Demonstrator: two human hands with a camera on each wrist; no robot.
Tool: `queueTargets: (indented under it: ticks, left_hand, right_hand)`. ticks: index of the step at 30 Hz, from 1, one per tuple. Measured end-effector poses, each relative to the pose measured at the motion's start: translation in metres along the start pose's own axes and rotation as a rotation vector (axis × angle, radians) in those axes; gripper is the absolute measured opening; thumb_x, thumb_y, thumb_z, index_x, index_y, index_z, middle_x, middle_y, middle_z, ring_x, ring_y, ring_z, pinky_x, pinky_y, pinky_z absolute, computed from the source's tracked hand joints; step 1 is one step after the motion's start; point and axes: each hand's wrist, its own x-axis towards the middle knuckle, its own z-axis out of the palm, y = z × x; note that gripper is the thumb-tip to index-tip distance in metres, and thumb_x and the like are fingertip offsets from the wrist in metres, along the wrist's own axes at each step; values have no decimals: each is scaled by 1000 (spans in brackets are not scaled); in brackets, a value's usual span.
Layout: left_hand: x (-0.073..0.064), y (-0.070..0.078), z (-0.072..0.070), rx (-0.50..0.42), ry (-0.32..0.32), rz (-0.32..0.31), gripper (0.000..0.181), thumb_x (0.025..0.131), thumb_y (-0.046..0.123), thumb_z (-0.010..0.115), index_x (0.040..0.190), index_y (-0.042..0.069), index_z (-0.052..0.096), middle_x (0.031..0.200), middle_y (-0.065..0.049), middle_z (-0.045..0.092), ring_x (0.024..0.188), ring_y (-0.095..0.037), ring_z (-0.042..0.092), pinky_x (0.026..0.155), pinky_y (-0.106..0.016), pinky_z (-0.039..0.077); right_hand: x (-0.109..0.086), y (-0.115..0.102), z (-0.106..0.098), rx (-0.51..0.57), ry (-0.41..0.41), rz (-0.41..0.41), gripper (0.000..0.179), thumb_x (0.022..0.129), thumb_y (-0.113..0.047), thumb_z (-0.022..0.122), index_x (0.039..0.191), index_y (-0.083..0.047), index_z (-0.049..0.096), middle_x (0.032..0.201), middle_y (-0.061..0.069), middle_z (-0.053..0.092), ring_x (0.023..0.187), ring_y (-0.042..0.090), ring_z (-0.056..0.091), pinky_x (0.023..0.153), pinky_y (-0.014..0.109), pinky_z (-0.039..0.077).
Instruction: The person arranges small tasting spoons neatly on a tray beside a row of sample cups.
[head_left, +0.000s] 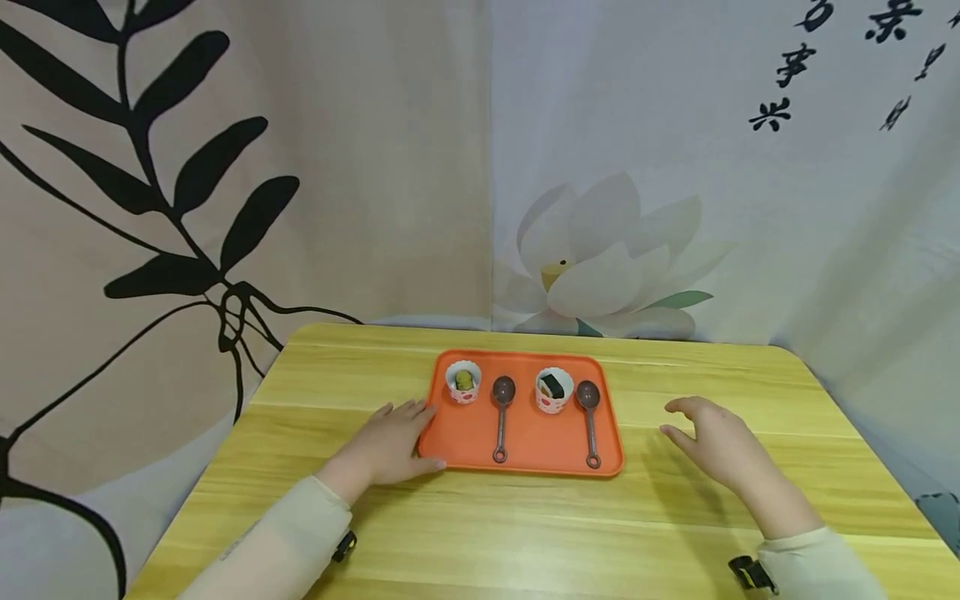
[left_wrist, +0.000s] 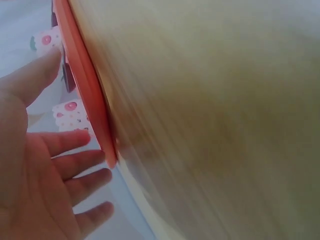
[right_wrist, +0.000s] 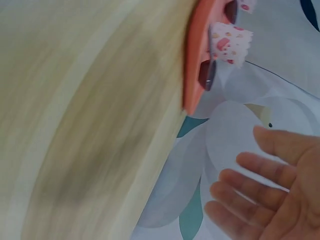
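Note:
An orange tray lies on the table. My left hand is at its left edge with fingers extended and thumb spread near the front-left corner; in the left wrist view the fingertips reach the tray's rim. Two small white paper cups with pink patterns stand on the tray. The left cup holds a green-topped food piece, the right cup a white one with a dark band. To the right of each cup lies a grey-brown spoon. My right hand, relaxed and holding nothing, hovers right of the tray.
The yellow wood-grain table extends around the tray. Behind its far edge hangs a light curtain printed with dark leaves, a lotus and black characters. A dark wrist strap piece shows at my right sleeve.

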Motion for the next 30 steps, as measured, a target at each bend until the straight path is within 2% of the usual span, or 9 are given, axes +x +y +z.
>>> queueTargets:
  ticks: [5,13,20,30]
  left_hand:
    - [-10,-4,-2,38,68,51,85,90,62,64,149,3,46,152,-17,45,142,-36,38,117,-55,25]
    - [-24,-8,-14,89,162,118,79,90,59,65,145,3,52,150,-17,48,139,-37,42,117,-57,26]
    - [-31,-11,-22,165,176,137,81,91,62,61,145,2,51,151,-17,47,140,-38,42,117,-56,26]
    - [-34,-21,-31,204,202,130,82,92,63,59,147,2,48,154,-18,42,142,-39,38,118,-56,24]
  right_hand:
    - [-2,5,0,-69,-10,-83,36,91,-18,74,118,4,67,119,23,67,110,45,63,91,58,51]
    - [-4,14,-7,-131,5,-138,36,90,-19,75,118,2,67,118,21,68,107,43,65,89,57,52]
    - [-8,23,-11,-158,20,-160,39,90,-21,76,121,1,67,121,21,66,109,43,63,91,58,51]
    - [-10,36,-18,-213,78,-227,42,86,-19,79,121,2,67,128,26,62,111,47,61,88,59,52]
